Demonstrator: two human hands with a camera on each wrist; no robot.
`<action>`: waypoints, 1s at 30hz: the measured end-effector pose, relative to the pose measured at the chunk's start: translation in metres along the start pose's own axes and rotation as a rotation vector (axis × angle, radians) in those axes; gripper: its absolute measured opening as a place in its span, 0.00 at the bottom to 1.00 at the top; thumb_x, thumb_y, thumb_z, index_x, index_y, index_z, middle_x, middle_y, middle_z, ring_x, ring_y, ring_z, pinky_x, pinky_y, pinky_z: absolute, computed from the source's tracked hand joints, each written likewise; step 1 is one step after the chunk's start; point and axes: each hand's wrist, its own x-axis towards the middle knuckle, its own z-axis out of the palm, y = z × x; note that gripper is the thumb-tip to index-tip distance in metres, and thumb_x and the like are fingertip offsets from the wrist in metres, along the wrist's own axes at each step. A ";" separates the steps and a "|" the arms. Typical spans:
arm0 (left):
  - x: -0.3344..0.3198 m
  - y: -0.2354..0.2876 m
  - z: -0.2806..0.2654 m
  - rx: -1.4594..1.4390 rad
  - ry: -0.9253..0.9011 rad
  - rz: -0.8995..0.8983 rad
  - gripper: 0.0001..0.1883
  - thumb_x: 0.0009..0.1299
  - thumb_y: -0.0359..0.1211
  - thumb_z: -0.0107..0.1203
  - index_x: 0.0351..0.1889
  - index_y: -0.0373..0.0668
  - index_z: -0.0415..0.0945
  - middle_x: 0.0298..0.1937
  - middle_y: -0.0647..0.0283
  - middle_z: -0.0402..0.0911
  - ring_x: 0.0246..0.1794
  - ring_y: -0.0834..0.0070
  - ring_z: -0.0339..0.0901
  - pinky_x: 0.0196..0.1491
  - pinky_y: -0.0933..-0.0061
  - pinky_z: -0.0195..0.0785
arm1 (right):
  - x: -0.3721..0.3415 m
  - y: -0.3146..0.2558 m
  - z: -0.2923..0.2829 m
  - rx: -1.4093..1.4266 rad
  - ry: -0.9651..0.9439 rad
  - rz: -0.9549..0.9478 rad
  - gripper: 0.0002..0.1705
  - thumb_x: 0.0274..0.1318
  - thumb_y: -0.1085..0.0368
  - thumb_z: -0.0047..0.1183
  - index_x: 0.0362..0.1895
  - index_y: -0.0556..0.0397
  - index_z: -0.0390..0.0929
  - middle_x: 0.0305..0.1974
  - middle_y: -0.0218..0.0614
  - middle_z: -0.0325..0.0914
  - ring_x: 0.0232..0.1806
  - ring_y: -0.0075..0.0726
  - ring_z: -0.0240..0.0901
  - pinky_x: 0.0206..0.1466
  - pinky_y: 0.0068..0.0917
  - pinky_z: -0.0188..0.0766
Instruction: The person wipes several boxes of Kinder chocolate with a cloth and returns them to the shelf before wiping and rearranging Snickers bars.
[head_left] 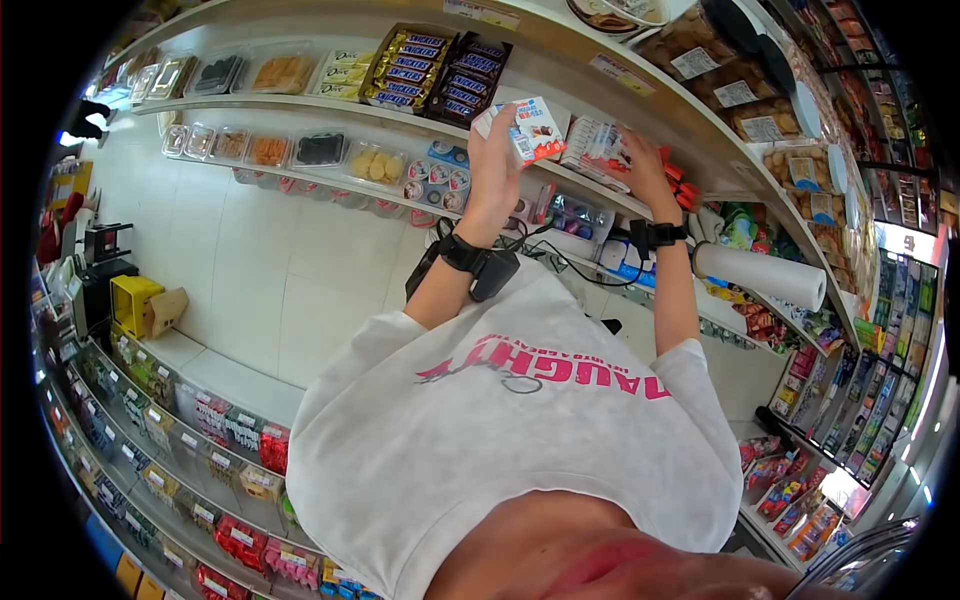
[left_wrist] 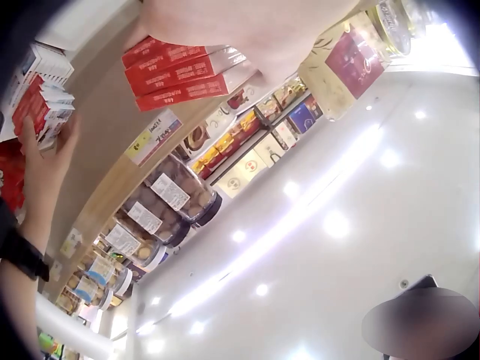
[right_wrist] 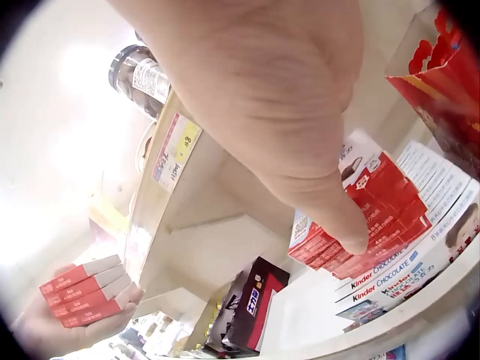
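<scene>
My left hand grips a small stack of red-and-white chocolate boxes, raised in front of the shelf. Their red ends show beneath the hand in the left wrist view. On the shelf, my right hand holds another stack of red-and-white boxes, its thumb against their red ends; its far fingers are hidden in the right wrist view. This stack lies on white Kinder Chocolate boxes.
Snickers trays and a dark chocolate carton stand left of the hands. A red carton is beside the white boxes. Clear food tubs line the lower shelf, and a white roll juts out at right. Black cables hang between the wrists.
</scene>
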 end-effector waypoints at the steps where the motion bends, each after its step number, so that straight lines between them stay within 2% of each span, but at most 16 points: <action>1: -0.003 0.006 0.005 -0.018 0.006 -0.001 0.16 0.75 0.36 0.59 0.54 0.40 0.69 0.50 0.61 0.79 0.50 0.70 0.82 0.52 0.62 0.79 | -0.001 0.000 0.000 -0.002 -0.003 0.007 0.44 0.46 0.53 0.73 0.67 0.52 0.71 0.55 0.49 0.78 0.56 0.59 0.73 0.60 0.47 0.70; 3: -0.005 0.011 0.009 -0.044 0.025 0.002 0.15 0.75 0.35 0.59 0.54 0.40 0.68 0.49 0.62 0.79 0.49 0.73 0.81 0.51 0.64 0.79 | 0.001 -0.003 -0.005 -0.007 -0.009 0.016 0.44 0.46 0.54 0.74 0.68 0.52 0.70 0.56 0.50 0.77 0.57 0.58 0.73 0.60 0.45 0.71; 6: -0.001 0.010 0.005 -0.067 0.059 0.020 0.17 0.75 0.35 0.59 0.54 0.41 0.67 0.51 0.61 0.78 0.50 0.72 0.80 0.53 0.64 0.78 | 0.007 -0.038 -0.035 0.089 -0.033 0.175 0.45 0.46 0.59 0.73 0.70 0.51 0.68 0.58 0.51 0.75 0.60 0.56 0.73 0.64 0.43 0.69; 9: 0.003 0.008 0.001 -0.087 0.088 0.036 0.18 0.74 0.36 0.60 0.55 0.41 0.65 0.53 0.60 0.77 0.53 0.72 0.79 0.55 0.64 0.77 | 0.011 -0.052 -0.052 0.252 -0.020 0.227 0.47 0.50 0.63 0.72 0.73 0.56 0.64 0.66 0.51 0.71 0.68 0.49 0.67 0.70 0.39 0.64; 12: 0.006 0.005 -0.002 -0.057 0.120 0.089 0.19 0.74 0.36 0.61 0.55 0.41 0.66 0.52 0.60 0.76 0.52 0.73 0.79 0.54 0.66 0.76 | 0.012 -0.062 -0.058 0.610 0.057 0.197 0.49 0.50 0.67 0.71 0.75 0.55 0.61 0.72 0.47 0.65 0.74 0.43 0.61 0.74 0.37 0.59; 13: 0.007 0.004 -0.004 -0.042 0.144 0.097 0.17 0.74 0.35 0.60 0.55 0.40 0.68 0.51 0.61 0.78 0.51 0.72 0.80 0.53 0.65 0.77 | 0.015 -0.076 -0.065 0.781 0.066 0.196 0.52 0.48 0.73 0.70 0.77 0.53 0.58 0.75 0.44 0.61 0.75 0.42 0.59 0.76 0.39 0.57; 16: 0.011 0.002 -0.002 -0.011 0.165 0.099 0.14 0.75 0.34 0.58 0.54 0.39 0.73 0.49 0.62 0.82 0.49 0.70 0.83 0.51 0.63 0.79 | 0.019 -0.118 -0.089 1.100 0.165 0.109 0.54 0.47 0.76 0.69 0.77 0.57 0.55 0.74 0.45 0.62 0.75 0.42 0.59 0.76 0.40 0.55; 17: 0.009 0.004 0.000 -0.003 0.155 0.089 0.13 0.75 0.34 0.58 0.53 0.39 0.74 0.49 0.62 0.82 0.49 0.70 0.83 0.51 0.63 0.79 | 0.018 -0.120 -0.094 1.072 0.156 0.067 0.56 0.45 0.80 0.69 0.78 0.56 0.52 0.75 0.46 0.59 0.76 0.43 0.57 0.76 0.41 0.56; 21: 0.000 0.011 0.007 0.060 0.052 0.037 0.14 0.74 0.34 0.58 0.53 0.39 0.74 0.50 0.61 0.82 0.50 0.70 0.83 0.52 0.64 0.78 | 0.012 -0.139 -0.117 1.153 0.113 0.039 0.58 0.44 0.80 0.69 0.79 0.55 0.52 0.77 0.46 0.56 0.78 0.43 0.54 0.77 0.43 0.55; 24: 0.005 0.012 0.004 0.092 -0.033 -0.058 0.16 0.74 0.36 0.59 0.55 0.39 0.73 0.51 0.60 0.81 0.51 0.69 0.83 0.53 0.64 0.78 | 0.008 -0.143 -0.123 1.107 0.099 -0.033 0.59 0.42 0.81 0.71 0.79 0.54 0.52 0.77 0.45 0.56 0.79 0.43 0.52 0.78 0.45 0.54; 26: 0.006 0.012 0.001 0.098 -0.088 -0.121 0.18 0.74 0.37 0.59 0.56 0.39 0.70 0.51 0.60 0.80 0.50 0.71 0.82 0.52 0.65 0.79 | 0.003 -0.149 -0.127 1.120 0.091 -0.002 0.60 0.40 0.81 0.72 0.78 0.54 0.54 0.77 0.43 0.56 0.79 0.42 0.51 0.79 0.47 0.52; 30: 0.008 0.009 -0.004 0.093 -0.162 -0.304 0.16 0.74 0.38 0.59 0.54 0.40 0.72 0.51 0.62 0.81 0.51 0.72 0.82 0.52 0.64 0.79 | -0.004 -0.159 -0.132 1.120 0.069 0.045 0.56 0.41 0.80 0.72 0.77 0.54 0.58 0.77 0.39 0.57 0.79 0.39 0.52 0.81 0.47 0.49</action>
